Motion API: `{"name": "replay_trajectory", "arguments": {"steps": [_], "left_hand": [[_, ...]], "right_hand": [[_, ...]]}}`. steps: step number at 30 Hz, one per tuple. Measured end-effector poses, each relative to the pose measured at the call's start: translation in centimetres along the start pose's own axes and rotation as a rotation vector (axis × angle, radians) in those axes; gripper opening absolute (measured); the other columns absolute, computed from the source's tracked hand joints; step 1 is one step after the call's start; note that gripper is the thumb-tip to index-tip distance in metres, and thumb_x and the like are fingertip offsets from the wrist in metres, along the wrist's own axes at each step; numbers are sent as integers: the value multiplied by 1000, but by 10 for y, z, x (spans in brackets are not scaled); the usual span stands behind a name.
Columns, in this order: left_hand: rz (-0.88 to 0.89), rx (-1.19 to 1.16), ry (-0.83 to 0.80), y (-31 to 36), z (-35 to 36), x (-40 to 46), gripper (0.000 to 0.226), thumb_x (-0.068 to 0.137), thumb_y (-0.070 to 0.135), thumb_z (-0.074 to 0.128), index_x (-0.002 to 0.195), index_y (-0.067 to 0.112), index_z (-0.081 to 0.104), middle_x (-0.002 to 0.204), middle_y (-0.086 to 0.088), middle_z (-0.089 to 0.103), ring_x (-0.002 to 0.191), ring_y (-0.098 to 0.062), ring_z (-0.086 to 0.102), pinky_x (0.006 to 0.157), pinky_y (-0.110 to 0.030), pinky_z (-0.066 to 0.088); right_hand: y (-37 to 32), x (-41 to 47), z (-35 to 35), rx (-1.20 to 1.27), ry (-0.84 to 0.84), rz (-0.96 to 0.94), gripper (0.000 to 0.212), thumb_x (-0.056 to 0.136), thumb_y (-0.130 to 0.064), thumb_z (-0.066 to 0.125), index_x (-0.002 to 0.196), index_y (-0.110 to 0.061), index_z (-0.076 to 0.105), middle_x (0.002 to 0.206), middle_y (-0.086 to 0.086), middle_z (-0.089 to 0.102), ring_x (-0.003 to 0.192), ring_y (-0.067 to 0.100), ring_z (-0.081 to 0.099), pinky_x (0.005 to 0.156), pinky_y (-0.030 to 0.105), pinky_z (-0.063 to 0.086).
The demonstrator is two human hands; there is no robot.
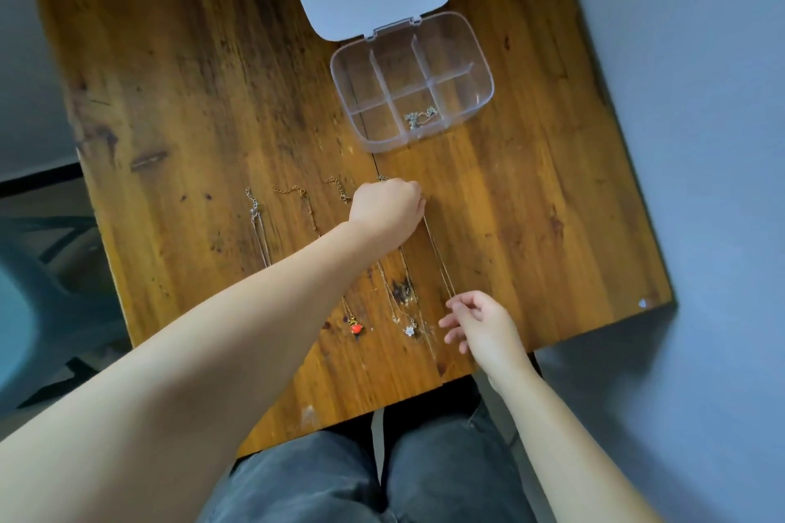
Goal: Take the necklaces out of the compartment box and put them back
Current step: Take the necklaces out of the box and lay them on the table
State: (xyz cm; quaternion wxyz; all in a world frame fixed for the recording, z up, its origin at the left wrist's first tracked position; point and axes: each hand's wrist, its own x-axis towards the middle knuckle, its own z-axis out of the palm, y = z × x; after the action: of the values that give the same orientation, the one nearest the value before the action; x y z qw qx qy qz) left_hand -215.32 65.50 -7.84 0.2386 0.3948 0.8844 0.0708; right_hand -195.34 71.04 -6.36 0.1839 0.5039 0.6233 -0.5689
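**Looks like a home room, small table setup**

Domestic setting, not a lab or shop. Evidence: small worn wooden table with stains, scratches and a seam between planks; plain pale floor around it; part of a teal plastic chair at the left edge. Person sits at the table in dark grey jeans, bare forearms. On the table: a clear plastic compartment box with its lid open and costume necklaces laid in rows. No industrial fixtures or signage visible.
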Motion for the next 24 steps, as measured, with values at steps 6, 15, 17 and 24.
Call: {"name": "replay_trajectory", "arguments": {"steps": [6,15,17,24], "left_hand": [[-25,-110,61,-1,-18,-3,23,97,29,43,94,9,55,85,-6,62,71,-25,59,58,-36,51],[-224,-85,418,-26,-31,5,20,93,21,54,106,9,64,112,-13,59,106,-33,48,86,-44,41],[-224,-69,418,-27,-29,6,19,93,21,55,102,9,68,108,-12,62,104,-33,50,85,-44,42],[-236,-77,448,-27,-27,6,17,91,22,58,96,11,71,101,-11,64,100,-33,53,83,-45,42]], "right_hand": [[-13,4,-21,-117,-178,2,11,98,-21,47,100,-24,57,66,0,72,38,9,51,36,15,38],[-209,93,-54,-840,30,-819,24,97,-18,48,110,-21,67,111,0,68,85,13,66,70,17,50],[-241,114,-42,-1259,16,-934,25,96,-18,49,115,-17,66,117,6,67,99,26,64,75,31,50],[-257,122,-17,-1942,-17,-1003,19,87,2,57,103,-3,66,84,13,54,77,32,62,64,35,51]]}}
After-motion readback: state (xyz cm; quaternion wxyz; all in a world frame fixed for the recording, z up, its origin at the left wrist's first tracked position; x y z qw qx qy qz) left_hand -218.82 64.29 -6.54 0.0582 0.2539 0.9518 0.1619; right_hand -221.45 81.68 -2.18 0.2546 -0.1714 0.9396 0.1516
